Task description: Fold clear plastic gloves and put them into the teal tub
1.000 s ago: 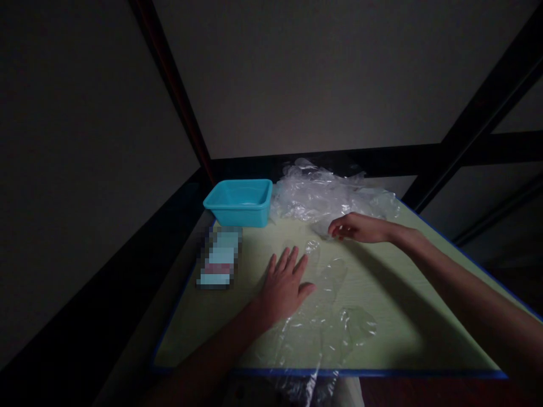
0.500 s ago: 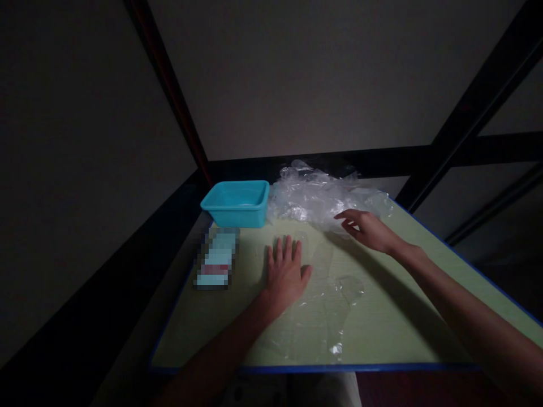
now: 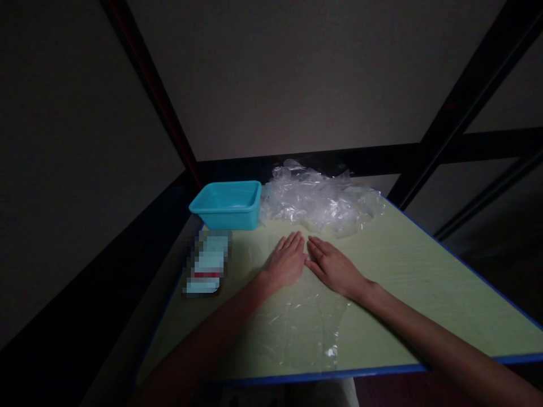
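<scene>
A thin clear plastic glove lies spread on the table, its cuff toward the front edge. On its upper part my left hand rests flat, palm down, fingers stretched out. My right hand lies flat just beside it, fingers extended and close together, with the thumb near my left thumb. Neither hand grips anything. Both hands cover the finger end of the glove. Behind them sits a crumpled heap of clear plastic gloves.
A turquoise plastic basin stands at the back left of the pale green table, which has a blue edge. In front of the basin lies a phone with a blurred screen. Dark-framed wall panels close off the back and sides.
My right hand has come from the edge of the heap down to the left, onto the spread glove beside my left hand. My left fingers have drawn closer together. The view has shifted slightly.
</scene>
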### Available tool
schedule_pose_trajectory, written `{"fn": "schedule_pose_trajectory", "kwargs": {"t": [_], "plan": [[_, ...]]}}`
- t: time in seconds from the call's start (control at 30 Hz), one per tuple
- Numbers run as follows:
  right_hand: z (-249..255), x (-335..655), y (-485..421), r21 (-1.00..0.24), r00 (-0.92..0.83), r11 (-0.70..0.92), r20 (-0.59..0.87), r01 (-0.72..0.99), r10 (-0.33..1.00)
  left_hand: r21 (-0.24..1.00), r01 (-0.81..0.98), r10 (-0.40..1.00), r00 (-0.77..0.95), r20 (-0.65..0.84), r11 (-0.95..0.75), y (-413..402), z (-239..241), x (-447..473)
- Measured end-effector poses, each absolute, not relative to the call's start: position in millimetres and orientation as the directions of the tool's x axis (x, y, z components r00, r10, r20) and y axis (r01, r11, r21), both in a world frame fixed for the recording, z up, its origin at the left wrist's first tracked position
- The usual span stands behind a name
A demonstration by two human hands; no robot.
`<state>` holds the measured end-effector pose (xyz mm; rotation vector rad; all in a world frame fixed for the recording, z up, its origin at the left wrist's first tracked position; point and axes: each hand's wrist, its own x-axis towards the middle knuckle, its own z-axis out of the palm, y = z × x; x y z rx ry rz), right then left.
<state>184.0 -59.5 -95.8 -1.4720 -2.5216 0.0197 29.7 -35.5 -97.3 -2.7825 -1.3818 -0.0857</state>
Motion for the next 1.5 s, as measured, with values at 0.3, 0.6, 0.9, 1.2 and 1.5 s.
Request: {"fn": "schedule_pose_trajectory", "kwargs": {"t": [0.3,0.6,0.9,1.2,1.5], "plan": [[-102,194,-54,-0.211,-0.483,0.504,0.145,0.838,0.864,-0.008,0.827,0.825,0.561,0.072,-0.562,-34,-99,31],[-79,244,-57,-0.447,-0.415,0.503,0.286,0.739,0.864,0.165,0.656,0.676,0.705,0.214,-0.737,-63,-62,29],[-110,242,-63,-0.069,-0.475,0.508,0.265,0.859,0.839,0.144,0.369,0.379,0.925,0.043,-0.918,-99,-76,49],[-109,242,-66,0.046,-0.449,0.454,0.274,0.89,0.851,0.153,0.314,0.319,0.948,0.012,-0.937,-107,-87,35],[-112,243,-65,0.039,-0.456,0.465,0.284,0.885,0.843,0.218,0.328,0.337,0.942,0.001,-0.919,-140,-82,17]]}}
